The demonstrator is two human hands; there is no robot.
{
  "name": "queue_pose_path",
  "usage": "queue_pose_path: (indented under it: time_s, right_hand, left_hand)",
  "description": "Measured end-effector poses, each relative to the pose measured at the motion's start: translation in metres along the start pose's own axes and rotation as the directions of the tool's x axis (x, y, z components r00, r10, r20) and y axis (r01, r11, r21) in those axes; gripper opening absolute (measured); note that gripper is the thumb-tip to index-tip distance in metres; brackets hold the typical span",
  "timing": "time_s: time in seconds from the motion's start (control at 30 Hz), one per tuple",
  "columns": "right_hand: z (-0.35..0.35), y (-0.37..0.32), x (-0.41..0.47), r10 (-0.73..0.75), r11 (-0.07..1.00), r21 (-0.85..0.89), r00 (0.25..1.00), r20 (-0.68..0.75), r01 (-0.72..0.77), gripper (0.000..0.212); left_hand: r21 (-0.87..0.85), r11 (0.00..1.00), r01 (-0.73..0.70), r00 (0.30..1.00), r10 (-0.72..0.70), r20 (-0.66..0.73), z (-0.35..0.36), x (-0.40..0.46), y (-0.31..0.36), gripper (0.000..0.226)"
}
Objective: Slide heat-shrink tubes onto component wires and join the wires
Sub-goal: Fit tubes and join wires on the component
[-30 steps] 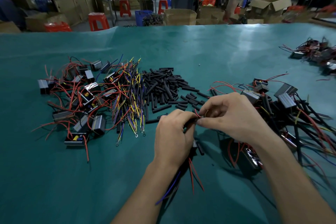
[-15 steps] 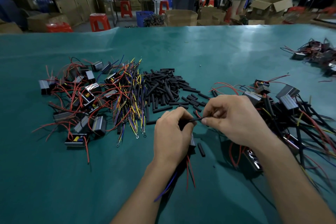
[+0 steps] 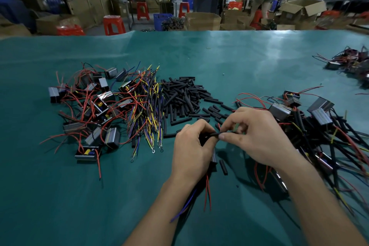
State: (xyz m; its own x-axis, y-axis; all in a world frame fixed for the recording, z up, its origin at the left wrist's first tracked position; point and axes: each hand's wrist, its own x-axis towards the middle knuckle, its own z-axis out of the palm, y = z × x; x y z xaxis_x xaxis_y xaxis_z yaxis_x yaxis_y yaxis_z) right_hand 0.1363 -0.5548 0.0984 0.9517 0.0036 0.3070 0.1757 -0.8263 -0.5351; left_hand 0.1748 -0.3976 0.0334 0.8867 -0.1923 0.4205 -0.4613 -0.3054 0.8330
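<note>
- While the left hand [image 3: 190,152] curled around a bundle of wires [image 3: 206,193], its fingertips held one end of a black tube [image 3: 214,134].
- Right hand [image 3: 257,136] pinched the tube's other end between thumb and forefinger.
- Loose tubes [image 3: 181,98] lay heaped on the green surface [image 3: 239,62], just beyond both hands.
</note>
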Motion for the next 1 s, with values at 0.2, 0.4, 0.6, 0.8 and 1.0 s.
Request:
queue_pose_path:
  time_s: [0.2, 0.4, 0.6, 0.8, 1.0]
  right_hand:
    - [-0.003, 0.0, -0.001, 0.009, 0.999, -0.032, 0.999, -0.03, -0.01, 0.015]
    - [-0.006, 0.004, -0.003, 0.116, 0.988, 0.108, 0.993, -0.014, -0.114, 0.019]
    - [-0.009, 0.005, -0.002, 0.18, 0.965, 0.179, 0.981, 0.074, -0.19, 0.024]
    - [-0.014, 0.01, -0.002, 0.148, 0.967, 0.191, 0.981, 0.127, -0.171, 0.034]
    - [-0.01, 0.009, -0.001, 0.117, 0.973, 0.187, 0.988, 0.099, -0.134, 0.028]
  left_hand:
    - [-0.024, 0.998, 0.063, 0.998, -0.063, 0.003, 0.002, 0.001, -0.001, 0.014]
    - [-0.017, 0.998, 0.056, 0.998, -0.055, 0.018, 0.001, 0.001, -0.001, 0.015]
    - [-0.007, 1.0, -0.003, 1.0, 0.003, 0.007, -0.003, 0.0, 0.004, 0.014]
    - [0.005, 1.0, -0.018, 1.0, 0.018, -0.002, -0.005, -0.001, 0.008, 0.023]
    - [0.01, 0.999, -0.051, 0.999, 0.051, 0.005, -0.007, 0.0, 0.007, 0.03]
